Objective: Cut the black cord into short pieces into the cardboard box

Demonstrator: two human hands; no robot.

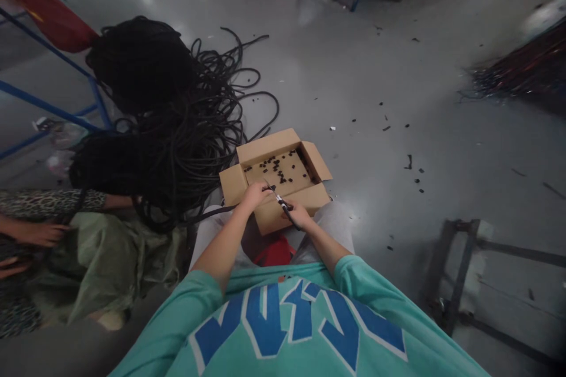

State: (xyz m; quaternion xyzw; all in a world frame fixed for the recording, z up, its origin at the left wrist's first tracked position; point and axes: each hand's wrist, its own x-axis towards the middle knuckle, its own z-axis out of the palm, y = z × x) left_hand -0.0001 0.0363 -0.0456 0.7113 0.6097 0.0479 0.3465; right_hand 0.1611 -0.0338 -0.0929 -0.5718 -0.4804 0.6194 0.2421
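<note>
A pair of scissors point(282, 202) with dark handles is gripped in my right hand point(299, 215), blades pointing up and left. My left hand point(255, 195) is closed around the end of a black cord point(221, 210), which runs back to the left under my forearm. The cord's tip is close to the scissor blades; whether they touch I cannot tell. Both hands are over the near left side of an open cardboard box point(270, 149) at my knees. Inside it lie several short black cut pieces point(277, 167).
A large heap of black cord point(177, 118) lies on the floor to the left. Beside it sits a co-worker point(110, 247). Blue metal frames point(53, 107) stand at left and back. Black scraps point(409, 161) dot the floor; a metal frame point(462, 271) is at right.
</note>
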